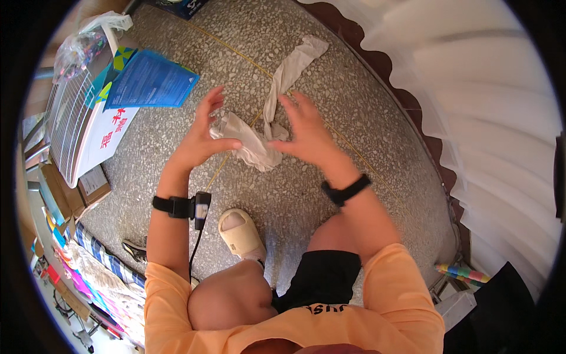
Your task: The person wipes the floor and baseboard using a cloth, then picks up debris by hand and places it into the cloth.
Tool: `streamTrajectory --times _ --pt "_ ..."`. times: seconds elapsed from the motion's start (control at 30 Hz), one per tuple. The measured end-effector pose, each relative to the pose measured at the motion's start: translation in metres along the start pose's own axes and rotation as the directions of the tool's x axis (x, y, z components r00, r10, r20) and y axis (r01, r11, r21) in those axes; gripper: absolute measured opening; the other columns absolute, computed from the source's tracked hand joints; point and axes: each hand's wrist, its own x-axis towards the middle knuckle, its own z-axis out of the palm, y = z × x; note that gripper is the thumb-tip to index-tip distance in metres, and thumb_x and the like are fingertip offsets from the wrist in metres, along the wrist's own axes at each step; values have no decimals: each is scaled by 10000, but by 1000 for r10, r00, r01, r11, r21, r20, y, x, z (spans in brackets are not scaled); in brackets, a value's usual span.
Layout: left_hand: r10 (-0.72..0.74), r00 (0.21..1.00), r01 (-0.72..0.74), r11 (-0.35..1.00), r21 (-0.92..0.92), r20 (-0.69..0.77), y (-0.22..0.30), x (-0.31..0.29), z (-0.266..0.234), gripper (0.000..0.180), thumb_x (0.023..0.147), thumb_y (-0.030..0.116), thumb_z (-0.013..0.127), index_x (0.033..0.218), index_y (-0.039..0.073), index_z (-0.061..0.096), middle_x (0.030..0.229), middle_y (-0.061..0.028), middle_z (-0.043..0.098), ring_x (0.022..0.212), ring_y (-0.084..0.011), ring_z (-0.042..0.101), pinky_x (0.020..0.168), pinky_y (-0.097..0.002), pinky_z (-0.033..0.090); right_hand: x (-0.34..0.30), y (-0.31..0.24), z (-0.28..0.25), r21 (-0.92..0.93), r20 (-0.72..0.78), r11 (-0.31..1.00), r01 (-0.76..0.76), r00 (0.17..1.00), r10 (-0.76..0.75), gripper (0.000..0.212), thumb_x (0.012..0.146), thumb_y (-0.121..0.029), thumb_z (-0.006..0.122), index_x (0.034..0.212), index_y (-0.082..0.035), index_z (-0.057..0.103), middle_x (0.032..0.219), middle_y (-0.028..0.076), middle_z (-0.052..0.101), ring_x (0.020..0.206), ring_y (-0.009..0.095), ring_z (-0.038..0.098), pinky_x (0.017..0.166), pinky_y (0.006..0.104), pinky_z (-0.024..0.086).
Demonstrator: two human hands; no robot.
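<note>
Loosely crumpled off-white cloth (259, 154): lies on the grey speckled stone floor (371, 124), bunched between and beyond the hands, with a long narrow strip (286, 74) running up and away to the right; whether bunch and strip are one piece or two, I cannot tell.
Left bare hand (203, 135): fingers apart and curved, thumb pointing inward across the bunch; nothing is gripped, and whether the thumb touches fabric or hangs above it cannot be told.
Right bare hand (309, 133): slightly blurred, fingers spread, thumb toward the bunch, index finger beside the strip; it pinches nothing, and contact is unclear.
Weight: probably light, as the fabric looks thin and lies in small folds.
Stiffness: likely limp and soft; it should sag from any single hold rather than keep a shape.
Slip: hard to judge; the surface looks matt, so bare fingertips should hold it well enough.
Fragility: little risk of damage, though a hard pull might stretch thin fabric.
Bunch hold: a raised fold near the left thumb seems the easiest pinch.
Strip hold: its far end offers a clear edge, while its near end sits close to the right fingers.
</note>
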Motion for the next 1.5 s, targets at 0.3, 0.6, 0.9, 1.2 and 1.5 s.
streamTrajectory --times 0.3,0.6,0.9,1.2,1.5 --pt "110 985 -59 939 338 -134 -79 -1 0 1172 577 426 859 1469 62 191 1482 -224 227 1365 -395 241 1124 -446 217 47 6 116 -338 72 939 54 997 -32 665 879 -337 581 1461 -168 308 1518 223 188 1398 388 206 1137 485 189" --pt "-205 979 120 630 767 15 -103 4 34 1331 494 465 873 1514 182 67 1541 -241 -85 1425 -411 -88 1121 -557 -1 177 99 14 -273 -377 954 -126 926 15 444 908 -138 531 1324 -291 518 1483 105 317 1343 353 321 1103 442 307" --pt "-153 988 108 605 789 -18 -112 1 30 1304 493 448 874 1516 207 102 1557 -204 -31 1432 -400 -23 1125 -552 40 104 151 5 -414 -353 901 -128 935 -29 429 846 -206 577 1269 -141 539 1379 108 460 1271 327 423 1035 452 369" --pt "-144 988 127 611 782 -47 -105 8 35 1310 462 413 886 1510 211 127 1559 -194 -25 1436 -385 -10 1140 -521 44 -202 276 -52 -70 -667 521 -851 428 609 383 919 -123 500 1264 43 503 1276 232 514 1159 383 490 986 431 386" --pt "-189 981 153 619 770 -43 -98 8 35 1304 455 434 883 1507 230 139 1560 -192 -19 1437 -385 10 1135 -534 69 117 128 -97 -279 -491 936 216 805 -333 314 853 -41 564 1138 -148 640 1143 140 619 1042 320 576 887 372 451"
